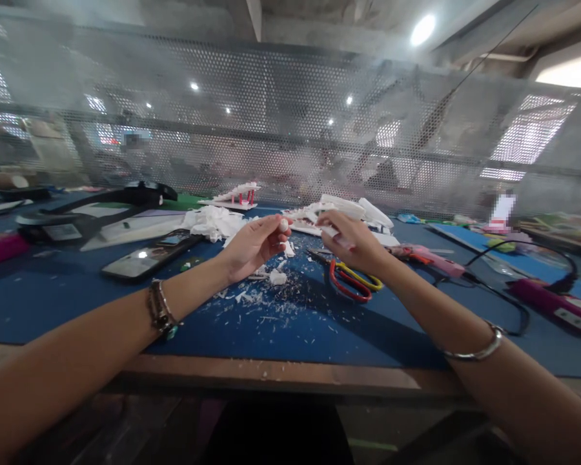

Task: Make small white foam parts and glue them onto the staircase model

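My left hand (254,244) is closed, its thumb and fingers pinching a small white rounded piece (284,225) above the blue work surface. My right hand (351,242) hovers to the right with fingers bent and apart; a pale patch shows by its palm, too blurred to name. Just below that hand lie scissors (351,284) with one red and one yellow handle. Behind the hands sit white moulded parts (341,206). White shavings (266,310) and a small white lump (277,277) are scattered on the blue mat (198,323) between my forearms.
Crumpled white tissue (213,221) and a phone (150,255) lie on the left. A white stepped model with red posts (244,194) stands behind. At right are a pink hot-tool handle (438,260) with a black cable and a purple power strip (556,307). A perforated metal screen (271,123) backs the table.
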{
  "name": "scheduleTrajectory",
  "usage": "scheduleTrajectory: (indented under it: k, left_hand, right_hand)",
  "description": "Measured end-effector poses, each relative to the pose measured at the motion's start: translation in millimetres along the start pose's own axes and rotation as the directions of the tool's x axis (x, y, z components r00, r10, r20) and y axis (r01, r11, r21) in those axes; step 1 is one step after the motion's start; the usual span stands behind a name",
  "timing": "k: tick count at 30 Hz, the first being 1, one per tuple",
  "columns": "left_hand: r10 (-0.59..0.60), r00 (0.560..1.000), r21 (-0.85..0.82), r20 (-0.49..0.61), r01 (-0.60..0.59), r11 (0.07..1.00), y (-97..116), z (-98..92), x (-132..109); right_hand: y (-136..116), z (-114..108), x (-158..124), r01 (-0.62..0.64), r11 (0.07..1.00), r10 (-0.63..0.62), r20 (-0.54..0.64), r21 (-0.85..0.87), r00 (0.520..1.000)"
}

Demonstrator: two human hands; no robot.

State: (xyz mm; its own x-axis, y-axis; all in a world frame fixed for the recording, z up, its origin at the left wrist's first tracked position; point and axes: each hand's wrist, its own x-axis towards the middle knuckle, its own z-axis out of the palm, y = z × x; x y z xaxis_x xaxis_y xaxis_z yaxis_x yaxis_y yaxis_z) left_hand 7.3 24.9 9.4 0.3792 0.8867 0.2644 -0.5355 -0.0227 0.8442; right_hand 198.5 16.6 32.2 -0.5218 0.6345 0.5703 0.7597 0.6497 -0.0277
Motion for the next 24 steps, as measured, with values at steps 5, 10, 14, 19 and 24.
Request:
scheduleTrajectory:
  k: [5,10,14,19,24]
  left_hand:
    - [0.008,0.995,-0.047,-0.097,-0.013,0.999,2,1.1,1]
    - [-0.005,0.992,-0.065,-0.129,-0.004,0.998,1,4.6,1]
    - [-0.013,0.996,-0.057,-0.086,0.008,0.998,-1,6.4,-2]
    - [-0.016,0.999,-0.064,-0.048,0.013,0.998,0,7.5,-4]
    - [-0.005,0.999,-0.061,-0.05,0.002,0.998,1,8.8,-5]
  right_hand:
    - [-13,-8,1,-0.033,0.773,0.3,-0.318,0.634,0.899]
    - [-31,-4,-3,0.07,0.654,0.281,-0.328,0.753,0.902]
    - [-37,1,-7,0.12,0.543,0.147,-0.235,0.831,0.961]
    - [-38,1,-7,0.15,0.566,0.149,-0.28,0.81,0.948]
    - [-39,1,-7,0.143,0.554,0.147,-0.265,0.82,0.953]
